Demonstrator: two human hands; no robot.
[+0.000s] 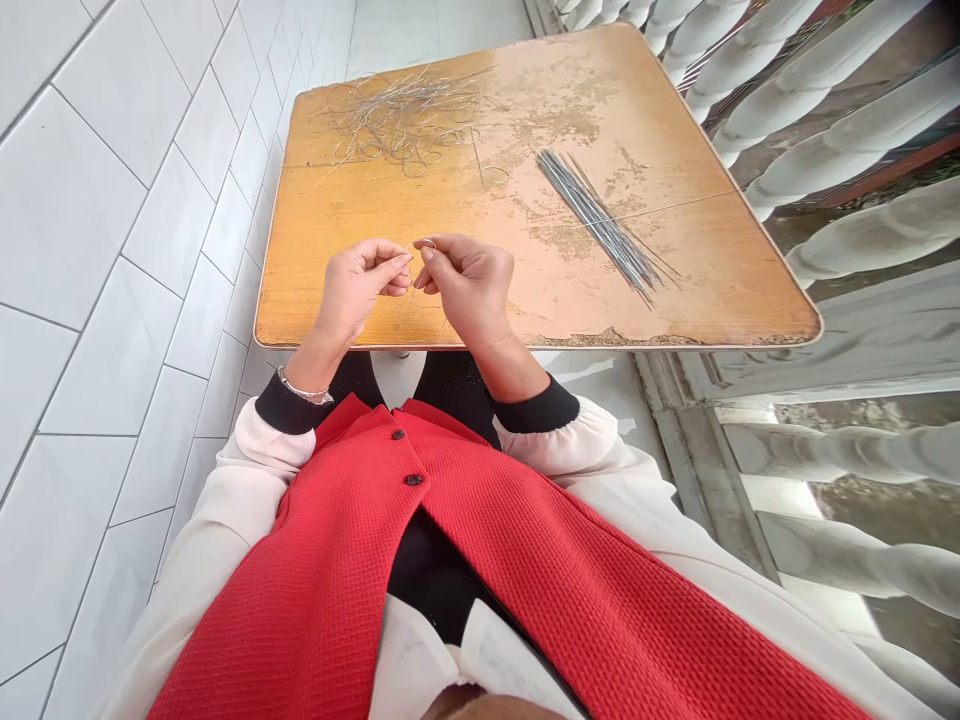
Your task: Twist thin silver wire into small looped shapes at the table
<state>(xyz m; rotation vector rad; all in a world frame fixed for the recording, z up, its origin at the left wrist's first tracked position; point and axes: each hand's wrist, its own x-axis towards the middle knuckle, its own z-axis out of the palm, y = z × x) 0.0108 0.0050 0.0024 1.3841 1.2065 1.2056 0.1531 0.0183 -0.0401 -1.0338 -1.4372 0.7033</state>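
Note:
Above the near part of the wooden table top, my two hands meet with their fingertips almost touching. My left hand is closed in a pinch on a thin wire, of which only a short bit shows. The fingers of my right hand also pinch at this wire, thumb against forefinger. Most of the wire is hidden by the fingers or too fine to follow. Beyond my left hand lies a loose tangle of thin wires. To the right of my right hand rests a bundle of straight grey wires.
A single wire with a curled end lies between tangle and bundle. One pale strand crosses the bundle toward the right edge. White tiled wall stands on the left, a white balustrade on the right.

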